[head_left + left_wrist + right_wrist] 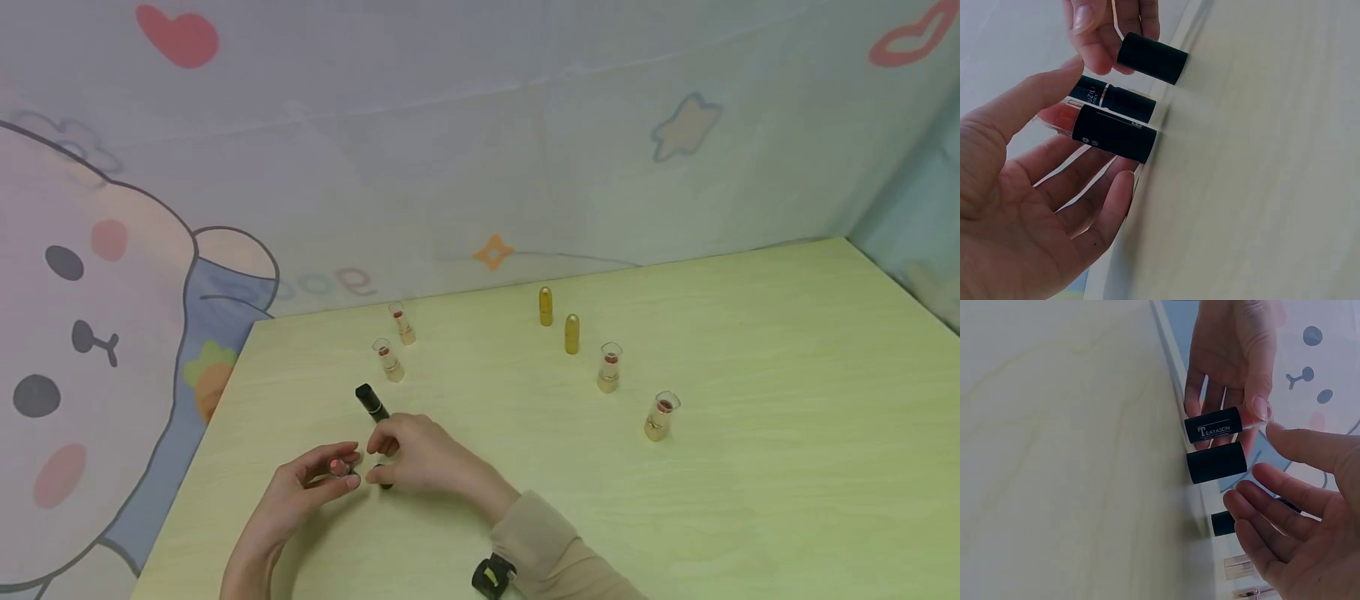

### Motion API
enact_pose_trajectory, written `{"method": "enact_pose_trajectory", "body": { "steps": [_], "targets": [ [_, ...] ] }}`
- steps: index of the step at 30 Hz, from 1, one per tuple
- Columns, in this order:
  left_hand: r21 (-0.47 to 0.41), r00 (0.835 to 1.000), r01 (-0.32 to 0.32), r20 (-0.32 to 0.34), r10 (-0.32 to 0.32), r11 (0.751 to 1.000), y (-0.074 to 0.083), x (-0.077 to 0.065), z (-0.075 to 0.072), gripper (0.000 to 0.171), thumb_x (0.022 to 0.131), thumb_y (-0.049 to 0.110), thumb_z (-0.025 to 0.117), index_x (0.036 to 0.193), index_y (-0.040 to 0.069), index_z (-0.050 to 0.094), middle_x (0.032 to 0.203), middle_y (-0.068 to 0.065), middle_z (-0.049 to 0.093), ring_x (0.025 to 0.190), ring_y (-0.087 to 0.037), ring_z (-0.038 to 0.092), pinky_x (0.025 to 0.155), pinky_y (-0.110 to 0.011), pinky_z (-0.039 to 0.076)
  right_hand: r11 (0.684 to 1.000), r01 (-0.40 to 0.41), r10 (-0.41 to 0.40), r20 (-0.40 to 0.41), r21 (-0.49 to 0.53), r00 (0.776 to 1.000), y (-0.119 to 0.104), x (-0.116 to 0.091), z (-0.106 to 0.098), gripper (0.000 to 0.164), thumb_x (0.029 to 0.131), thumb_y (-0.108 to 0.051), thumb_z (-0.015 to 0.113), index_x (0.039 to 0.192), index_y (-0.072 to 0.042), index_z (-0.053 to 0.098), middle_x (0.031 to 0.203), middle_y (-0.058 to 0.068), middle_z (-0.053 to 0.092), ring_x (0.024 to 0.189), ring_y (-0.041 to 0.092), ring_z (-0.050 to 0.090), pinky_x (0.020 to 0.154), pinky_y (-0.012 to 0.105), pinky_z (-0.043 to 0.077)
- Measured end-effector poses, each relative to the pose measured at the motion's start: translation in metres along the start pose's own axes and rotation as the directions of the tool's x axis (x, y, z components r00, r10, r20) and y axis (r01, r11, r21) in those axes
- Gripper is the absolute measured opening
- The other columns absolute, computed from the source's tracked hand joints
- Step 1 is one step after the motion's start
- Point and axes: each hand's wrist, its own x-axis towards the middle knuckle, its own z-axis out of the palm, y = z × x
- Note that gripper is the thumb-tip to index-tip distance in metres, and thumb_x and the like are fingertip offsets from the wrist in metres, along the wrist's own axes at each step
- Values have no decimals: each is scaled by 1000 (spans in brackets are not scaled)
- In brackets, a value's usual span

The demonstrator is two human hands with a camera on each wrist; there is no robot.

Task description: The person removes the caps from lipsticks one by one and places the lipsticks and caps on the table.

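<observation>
In the head view my left hand curves loosely around a black-based lipstick with a clear top and coral bullet. The lipstick stands upright on the table, its thumb side close to the clear part; whether the thumb touches is unclear. My right hand, fingers spread and loosely bent, is beside a short black cylinder like a cap, standing on the table. No contact with it shows in the right wrist view. Just beyond the right hand stands a taller black lipstick tube.
Two lipsticks with clear tops, one nearer and one farther, stand at the back left. Gold tubes stand at the back middle, and clear-topped lipsticks to the right. A printed cloth hangs behind the table.
</observation>
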Motion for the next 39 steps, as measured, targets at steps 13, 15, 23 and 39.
{"method": "enact_pose_trajectory", "body": {
  "steps": [13, 15, 23, 39],
  "targets": [
    [67, 992, -89, -87, 94, 994, 10, 1, 1, 50, 87, 28, 72, 133, 14, 56, 131, -6, 61, 113, -4, 57, 91, -18, 47, 996, -12, 21, -94, 94, 995, -1, 0, -14, 21, 83, -19, 75, 100, -7, 69, 96, 5, 70, 85, 10, 61, 77, 17, 47],
    [58, 991, -84, -98, 90, 995, 13, 2, 1, 52, 87, 29, 72, 134, 15, 55, 133, -6, 60, 118, -11, 57, 90, -19, 48, 994, -4, 17, -111, 111, 994, 0, 1, -17, 20, 84, -19, 74, 100, -7, 69, 95, 4, 70, 84, 9, 61, 76, 18, 47],
    [34, 992, -31, -118, 35, 999, 25, 4, -3, 53, 90, 33, 67, 138, 16, 51, 139, -5, 56, 116, -4, 58, 95, -25, 43, 986, 46, -13, -202, 161, 979, 5, 7, -30, 14, 86, -13, 71, 97, -5, 69, 91, 3, 71, 84, 12, 64, 78, 20, 50],
    [28, 993, -118, 22, 118, 993, 17, 30, -29, 54, 92, 31, 65, 140, 12, 49, 143, -7, 53, 124, -9, 57, 106, -28, 40, 970, 108, -42, -291, 216, 956, 5, 22, -35, 26, 86, -6, 69, 112, -3, 65, 110, 12, 69, 104, 24, 66, 96, 37, 51]
  ]
}}
